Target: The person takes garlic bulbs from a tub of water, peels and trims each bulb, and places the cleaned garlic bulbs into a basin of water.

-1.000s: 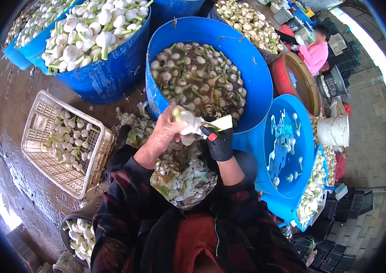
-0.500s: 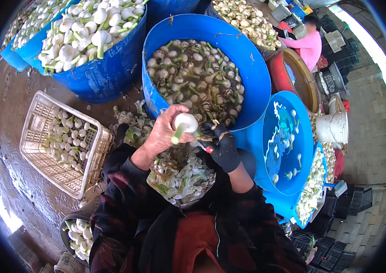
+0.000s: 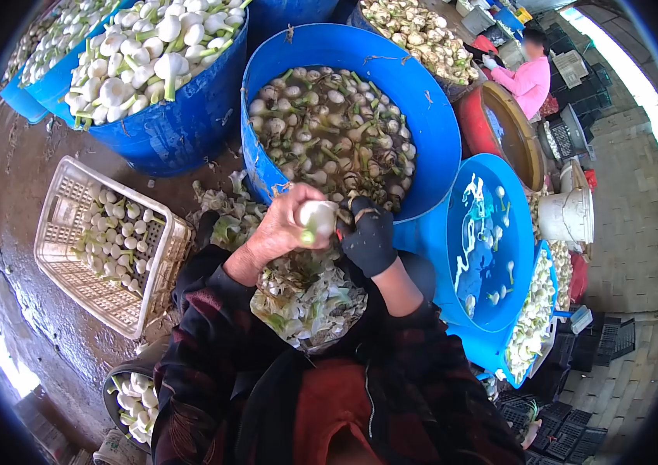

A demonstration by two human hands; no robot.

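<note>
Gripping a green-stemmed white bulb (image 3: pixel 316 218) in closed fingers, the bare left hand (image 3: pixel 282 225) is at the near side of the big blue tub (image 3: pixel 414 93), whose murky water holds many more bulbs. The black-gloved right hand (image 3: pixel 369 239) curls close against the bulb's right side; a speck of red shows at its edge, but what it grips cannot be told. Nearer the person than the tub lies a pile of papery peelings (image 3: pixel 313 306). Left of the tub sits a white plastic crate (image 3: pixel 85 279) of small bulbs; right of it, a lighter blue basin (image 3: pixel 426 267) with floating bulbs.
</note>
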